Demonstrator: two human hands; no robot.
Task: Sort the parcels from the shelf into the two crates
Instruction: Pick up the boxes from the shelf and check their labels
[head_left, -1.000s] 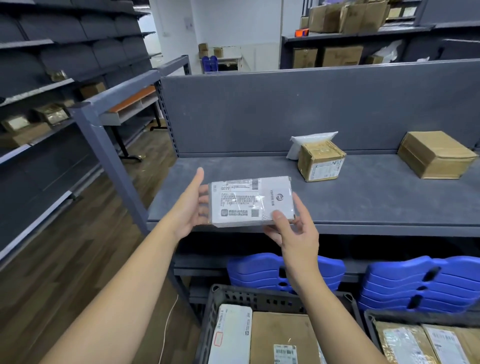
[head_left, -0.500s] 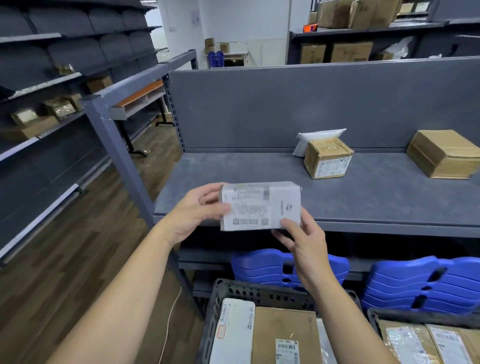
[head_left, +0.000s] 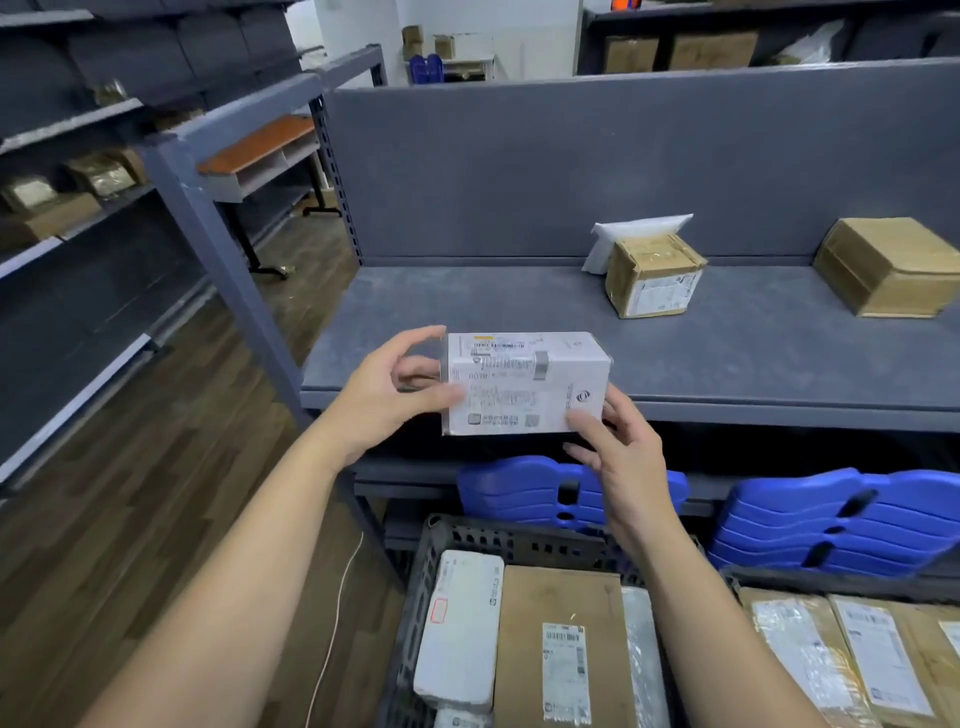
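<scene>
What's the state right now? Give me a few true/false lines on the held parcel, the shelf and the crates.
1. The left hand and right hand both hold the white parcel. True.
2. The shelf has no parcels left on it. False: a small brown box, a white bag behind it and a larger brown box are on it.
3. The left crate and the right crate already contain parcels. True.
4. The held parcel is a plain brown carton. False: it is white, with a printed label facing the camera.
</scene>
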